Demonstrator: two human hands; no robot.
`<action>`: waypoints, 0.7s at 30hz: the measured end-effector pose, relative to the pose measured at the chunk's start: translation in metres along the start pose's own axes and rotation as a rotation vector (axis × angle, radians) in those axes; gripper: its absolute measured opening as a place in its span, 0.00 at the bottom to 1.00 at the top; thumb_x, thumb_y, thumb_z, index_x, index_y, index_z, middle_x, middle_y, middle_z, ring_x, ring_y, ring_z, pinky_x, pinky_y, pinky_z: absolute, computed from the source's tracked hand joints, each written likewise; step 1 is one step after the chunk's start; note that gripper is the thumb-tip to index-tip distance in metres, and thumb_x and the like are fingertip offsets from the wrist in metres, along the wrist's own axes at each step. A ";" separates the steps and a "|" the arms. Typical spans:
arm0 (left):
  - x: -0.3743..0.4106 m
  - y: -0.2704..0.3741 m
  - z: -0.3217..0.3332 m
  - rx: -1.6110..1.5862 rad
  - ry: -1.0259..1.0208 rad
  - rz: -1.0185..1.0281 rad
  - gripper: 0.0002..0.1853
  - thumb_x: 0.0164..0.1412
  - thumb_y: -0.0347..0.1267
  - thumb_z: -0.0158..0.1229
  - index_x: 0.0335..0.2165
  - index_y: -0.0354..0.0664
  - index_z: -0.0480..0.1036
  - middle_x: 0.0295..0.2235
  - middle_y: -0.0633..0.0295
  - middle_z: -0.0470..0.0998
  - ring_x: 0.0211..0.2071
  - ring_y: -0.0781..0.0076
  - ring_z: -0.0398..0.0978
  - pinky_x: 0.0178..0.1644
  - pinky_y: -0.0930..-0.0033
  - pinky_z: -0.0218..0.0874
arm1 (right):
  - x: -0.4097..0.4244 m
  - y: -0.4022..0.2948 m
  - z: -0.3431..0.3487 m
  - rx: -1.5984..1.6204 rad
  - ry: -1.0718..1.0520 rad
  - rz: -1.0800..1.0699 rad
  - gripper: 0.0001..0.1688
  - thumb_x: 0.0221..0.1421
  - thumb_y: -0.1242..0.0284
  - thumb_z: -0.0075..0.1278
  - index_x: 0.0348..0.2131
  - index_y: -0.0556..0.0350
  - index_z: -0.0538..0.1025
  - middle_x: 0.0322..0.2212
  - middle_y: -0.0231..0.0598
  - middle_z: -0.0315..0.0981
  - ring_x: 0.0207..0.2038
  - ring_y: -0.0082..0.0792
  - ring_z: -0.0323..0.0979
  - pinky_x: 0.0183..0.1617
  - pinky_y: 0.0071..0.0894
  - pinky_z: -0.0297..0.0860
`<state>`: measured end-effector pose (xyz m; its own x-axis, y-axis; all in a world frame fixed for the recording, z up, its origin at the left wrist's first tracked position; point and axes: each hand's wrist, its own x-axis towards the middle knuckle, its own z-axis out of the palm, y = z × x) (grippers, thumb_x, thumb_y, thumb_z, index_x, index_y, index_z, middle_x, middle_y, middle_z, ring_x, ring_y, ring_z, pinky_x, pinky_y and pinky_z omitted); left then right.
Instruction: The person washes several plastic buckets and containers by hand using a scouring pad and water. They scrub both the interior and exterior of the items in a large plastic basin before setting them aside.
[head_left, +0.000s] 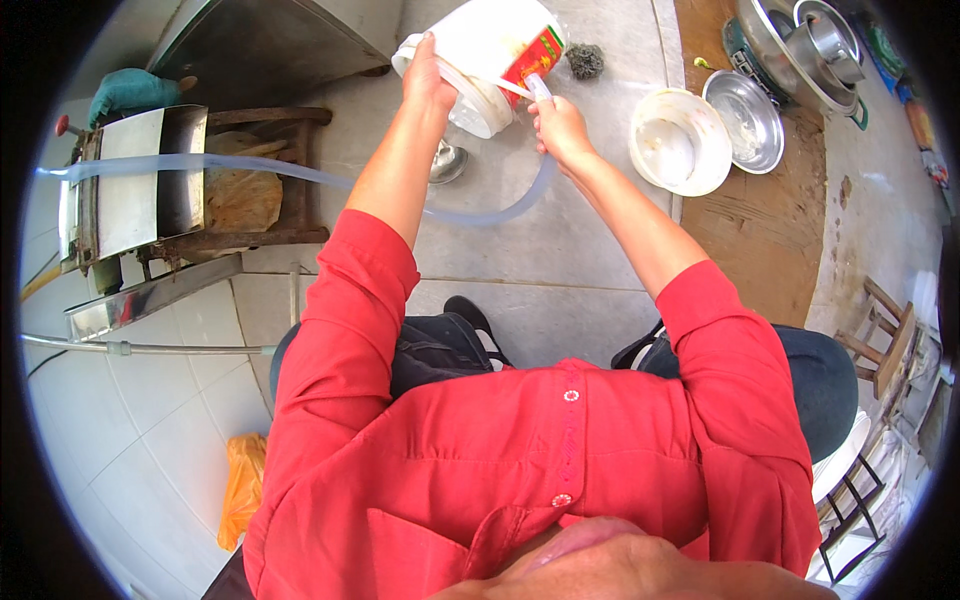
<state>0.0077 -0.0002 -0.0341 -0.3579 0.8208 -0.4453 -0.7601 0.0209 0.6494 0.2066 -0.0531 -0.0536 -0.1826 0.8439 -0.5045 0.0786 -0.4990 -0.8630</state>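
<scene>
My left hand (429, 81) grips the rim of a white plastic bucket (480, 34), which lies tilted with its mouth towards me and has a red label on its side. My right hand (559, 127) is closed around the end of a clear bluish hose (491, 216), held beside the bucket's label. The bucket's handle runs close to the fingers of that hand; whether they hold it too I cannot tell. From there the hose curves down and passes under my left forearm to the far left. A metal bowl (448, 163) stands on the floor below the bucket, and a dark scouring pad (585, 61) lies to its right.
On the right are a second white bucket (680, 142), a shallow metal basin (744, 120) and stacked metal pans (814, 56) by a brown board (757, 217). At left stands a metal machine on a wooden frame (255, 238), near a teal glove (131, 90). A small wooden stool (892, 337) is at the far right.
</scene>
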 end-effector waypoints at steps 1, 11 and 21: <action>-0.003 0.002 -0.003 -0.068 -0.041 0.000 0.22 0.63 0.35 0.57 0.51 0.34 0.65 0.46 0.52 0.75 0.49 0.54 0.73 0.56 0.51 0.64 | 0.000 0.000 -0.001 -0.008 0.013 0.003 0.17 0.63 0.62 0.39 0.34 0.58 0.71 0.20 0.27 0.62 0.18 0.19 0.58 0.18 0.24 0.59; 0.007 -0.008 -0.001 0.083 0.052 -0.011 0.26 0.65 0.44 0.51 0.52 0.33 0.65 0.51 0.53 0.72 0.52 0.53 0.70 0.59 0.50 0.60 | 0.001 0.004 0.022 -0.143 0.018 -0.320 0.15 0.61 0.64 0.43 0.31 0.58 0.72 0.18 0.30 0.66 0.16 0.21 0.63 0.18 0.25 0.61; 0.001 -0.043 0.008 0.079 -0.028 -0.004 0.25 0.63 0.34 0.54 0.56 0.35 0.61 0.54 0.52 0.70 0.55 0.56 0.68 0.59 0.51 0.59 | 0.008 0.010 0.021 -0.133 0.025 -0.217 0.20 0.59 0.61 0.41 0.31 0.61 0.75 0.24 0.47 0.75 0.28 0.41 0.75 0.36 0.41 0.69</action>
<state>0.0443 0.0041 -0.0572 -0.3387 0.8363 -0.4313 -0.7161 0.0682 0.6946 0.1858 -0.0560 -0.0660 -0.1854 0.9336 -0.3065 0.1684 -0.2771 -0.9460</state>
